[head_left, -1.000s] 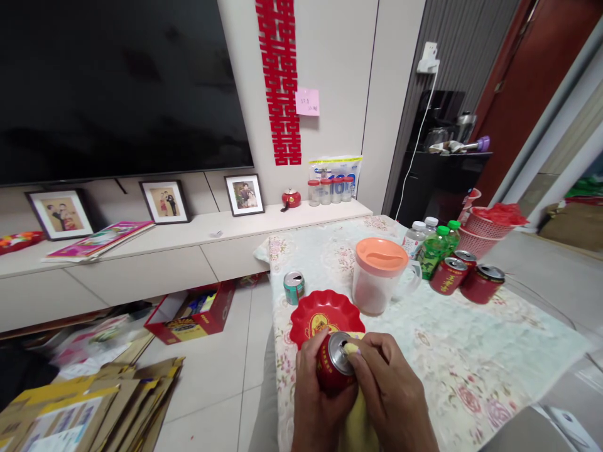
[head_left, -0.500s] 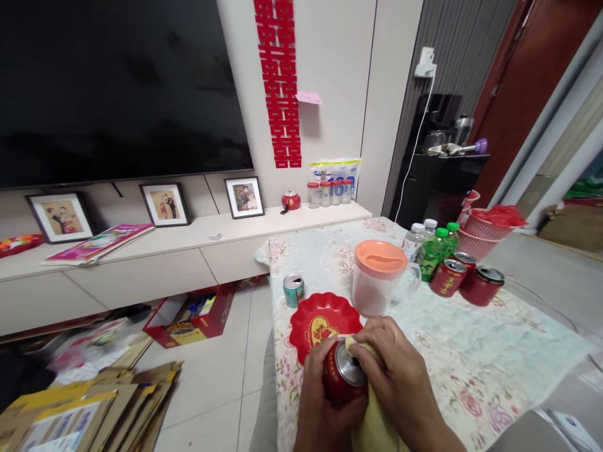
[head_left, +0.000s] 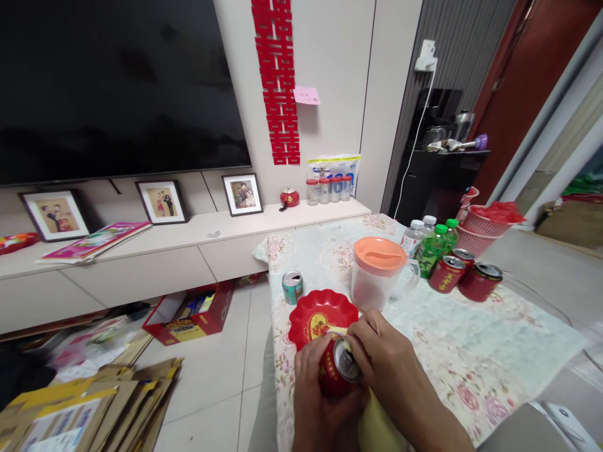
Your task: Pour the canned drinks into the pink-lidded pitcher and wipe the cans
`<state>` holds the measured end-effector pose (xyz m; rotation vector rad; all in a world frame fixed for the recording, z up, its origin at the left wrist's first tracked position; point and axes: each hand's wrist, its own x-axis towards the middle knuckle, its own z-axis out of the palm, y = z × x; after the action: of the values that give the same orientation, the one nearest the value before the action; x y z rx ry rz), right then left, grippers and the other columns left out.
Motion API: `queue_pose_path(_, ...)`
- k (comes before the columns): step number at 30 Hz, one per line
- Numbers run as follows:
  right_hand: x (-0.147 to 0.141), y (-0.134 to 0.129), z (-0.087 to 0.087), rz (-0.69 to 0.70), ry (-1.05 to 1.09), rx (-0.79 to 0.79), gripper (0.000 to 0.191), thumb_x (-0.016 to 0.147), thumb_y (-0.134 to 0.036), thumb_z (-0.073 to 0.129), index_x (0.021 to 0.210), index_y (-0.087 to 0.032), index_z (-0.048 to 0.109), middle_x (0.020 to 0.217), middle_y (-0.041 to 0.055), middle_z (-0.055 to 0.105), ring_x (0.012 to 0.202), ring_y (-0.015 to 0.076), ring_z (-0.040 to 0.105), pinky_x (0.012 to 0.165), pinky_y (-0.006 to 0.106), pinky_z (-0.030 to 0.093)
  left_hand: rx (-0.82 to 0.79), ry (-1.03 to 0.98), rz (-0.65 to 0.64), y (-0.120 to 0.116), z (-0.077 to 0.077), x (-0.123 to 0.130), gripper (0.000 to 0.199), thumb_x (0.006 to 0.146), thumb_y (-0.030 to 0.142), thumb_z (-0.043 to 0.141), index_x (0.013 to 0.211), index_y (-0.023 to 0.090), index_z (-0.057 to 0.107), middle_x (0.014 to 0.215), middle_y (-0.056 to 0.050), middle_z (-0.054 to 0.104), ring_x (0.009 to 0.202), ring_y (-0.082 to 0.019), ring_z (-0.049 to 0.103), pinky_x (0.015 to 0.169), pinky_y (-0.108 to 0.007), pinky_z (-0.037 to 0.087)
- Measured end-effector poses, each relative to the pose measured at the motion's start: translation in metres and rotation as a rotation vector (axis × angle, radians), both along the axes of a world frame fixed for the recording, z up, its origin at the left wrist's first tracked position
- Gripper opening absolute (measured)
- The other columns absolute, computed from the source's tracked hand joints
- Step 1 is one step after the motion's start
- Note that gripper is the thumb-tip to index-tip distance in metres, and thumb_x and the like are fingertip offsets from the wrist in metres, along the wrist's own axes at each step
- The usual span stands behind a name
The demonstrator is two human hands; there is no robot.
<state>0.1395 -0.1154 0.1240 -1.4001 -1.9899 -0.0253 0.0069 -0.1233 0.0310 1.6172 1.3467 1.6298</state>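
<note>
A red can (head_left: 335, 370) with a silver top is held tilted in my left hand (head_left: 313, 395), fingers wrapped round its side. My right hand (head_left: 384, 351) pinches a pale yellow cloth (head_left: 379, 424) against the can's top rim; the cloth hangs down below the hand. Just beyond the can lies a red scalloped plate (head_left: 325, 309) with a yellow print. A teal can (head_left: 293, 287) stands to the left of the plate. Behind my right hand is a clear pitcher (head_left: 372, 285) with an orange lid.
On the flowered tablecloth (head_left: 452, 351), several bottles (head_left: 431, 251) and red cans (head_left: 446, 274) stand at the right, near pink baskets (head_left: 483, 223). Flattened cardboard (head_left: 136, 411) and a red box (head_left: 219, 307) lie on the floor at left.
My right hand has moved slightly up and left over the can top, and a strip of cloth now shows behind the rim. The view has shifted slightly.
</note>
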Motion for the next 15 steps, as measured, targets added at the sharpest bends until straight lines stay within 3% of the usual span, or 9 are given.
queue_pose_path(7,0.005,-0.002,0.0,-0.017,-0.06,-0.062,0.024,0.098,-0.015,0.055,0.075,-0.02,0.062,0.078,0.0027,0.056,0.064,0.0163,0.062,0.059,0.026,0.05,-0.044,-0.072,-0.002,0.003,0.003,-0.005,0.065,0.065,0.044,0.091,0.123,0.029,0.066,0.116,-0.008,0.071,0.109,-0.033,0.067,0.096,-0.051,0.055)
queue_pose_path(15,0.013,-0.015,0.004,0.117,0.316,-0.175,0.021,0.099,-0.023,0.057,0.087,-0.023,0.073,0.08,0.0026,0.064,0.072,0.0161,0.067,0.065,0.025,0.052,-0.283,-0.403,-0.096,0.001,0.022,-0.004,0.072,0.06,0.042,0.093,0.123,0.026,0.063,0.119,-0.007,0.072,0.11,-0.03,0.069,0.099,-0.043,0.056)
